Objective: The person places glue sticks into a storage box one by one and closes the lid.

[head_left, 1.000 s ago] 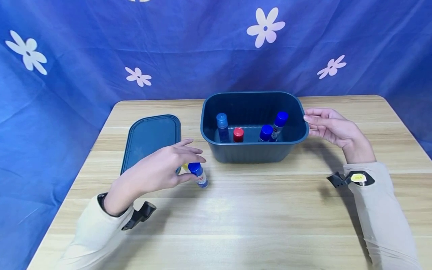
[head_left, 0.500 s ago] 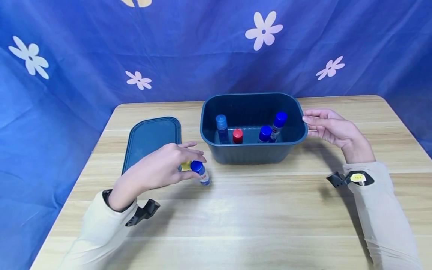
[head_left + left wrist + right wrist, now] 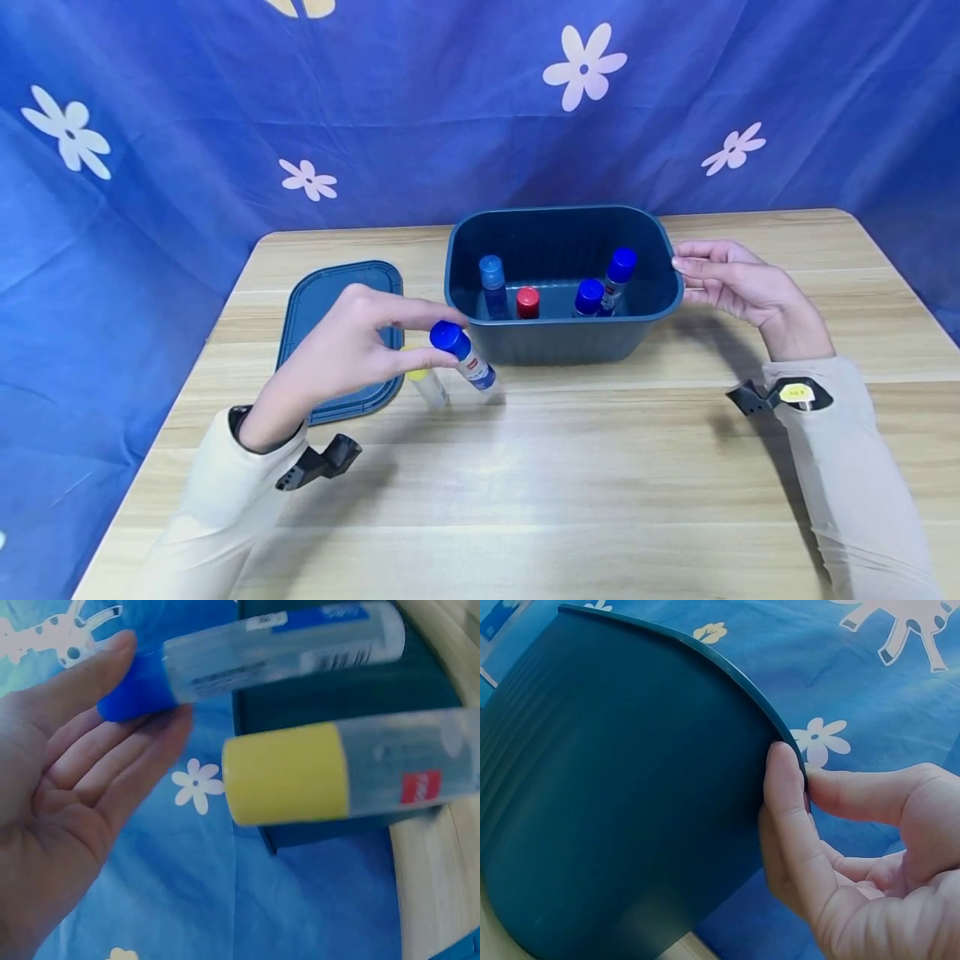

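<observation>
My left hand pinches a small clear bottle with a blue cap by its cap, thumb on one side and fingers on the other. The bottle tilts with its base to the right, just in front of the dark teal bin. A yellow-capped clear bottle stands beside it; in the left wrist view, this yellow-capped bottle is nearer the camera. With thumb and fingers, my right hand grips the bin's right rim. The right wrist view shows the fingers against the outer wall.
Inside the bin are a light-blue-capped bottle, a red-capped one and two dark-blue-capped bottles. A teal lid lies on the wooden table to the left, partly behind my left hand. A blue flowered curtain hangs behind.
My left hand has taken hold of the blue-capped bottle and raised it up and slightly right, uncovering the yellow-capped bottle. The right hand keeps its grip on the bin.
</observation>
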A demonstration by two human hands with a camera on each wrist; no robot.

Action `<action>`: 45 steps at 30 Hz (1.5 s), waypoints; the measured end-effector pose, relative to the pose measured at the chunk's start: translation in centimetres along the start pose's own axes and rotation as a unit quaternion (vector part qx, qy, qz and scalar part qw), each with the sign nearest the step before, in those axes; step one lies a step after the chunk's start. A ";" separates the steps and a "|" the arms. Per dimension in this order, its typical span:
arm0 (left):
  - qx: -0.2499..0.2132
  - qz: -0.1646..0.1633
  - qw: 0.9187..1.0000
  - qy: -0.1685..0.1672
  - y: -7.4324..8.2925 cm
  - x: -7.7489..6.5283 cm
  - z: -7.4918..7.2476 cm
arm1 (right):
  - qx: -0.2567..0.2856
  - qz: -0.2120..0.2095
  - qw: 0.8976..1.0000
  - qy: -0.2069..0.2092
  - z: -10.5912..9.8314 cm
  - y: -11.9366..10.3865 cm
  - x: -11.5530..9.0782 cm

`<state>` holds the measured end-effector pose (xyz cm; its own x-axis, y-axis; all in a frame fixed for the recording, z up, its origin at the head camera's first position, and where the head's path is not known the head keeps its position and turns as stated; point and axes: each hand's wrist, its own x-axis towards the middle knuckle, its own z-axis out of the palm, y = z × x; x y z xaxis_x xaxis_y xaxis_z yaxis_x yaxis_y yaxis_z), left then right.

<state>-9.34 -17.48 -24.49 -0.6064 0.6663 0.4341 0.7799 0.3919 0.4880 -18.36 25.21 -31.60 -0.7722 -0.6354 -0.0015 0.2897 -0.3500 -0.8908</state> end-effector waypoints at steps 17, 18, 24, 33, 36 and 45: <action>-0.209 -0.080 0.966 0.128 1.8 0.8 -0.7 | 0.005 0.003 1.000 -0.004 0.1 0.0 -0.1; -0.218 -0.078 0.964 0.131 1.8 0.9 -0.8 | 0.005 0.003 1.000 -0.004 0.0 0.0 -0.1; -0.264 -0.075 0.953 0.129 2.1 1.6 -0.9 | 0.005 0.000 1.000 -0.001 0.0 0.0 -0.1; -0.289 -0.106 0.943 0.128 2.4 2.8 -1.1 | 0.004 0.000 1.000 0.006 0.1 0.0 -0.1; -0.275 -0.124 0.944 0.133 2.6 3.3 -1.3 | 0.005 0.001 1.000 0.008 0.1 0.0 -0.1; -0.239 -0.199 0.937 0.157 3.7 5.0 -1.1 | 0.007 0.001 1.000 0.009 0.1 0.0 -0.1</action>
<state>-9.67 -13.36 -19.64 -0.9091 0.2789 0.3094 0.3681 0.1904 0.9101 -18.25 25.18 -31.58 -0.7818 -0.6234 -0.0110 0.2987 -0.3590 -0.8843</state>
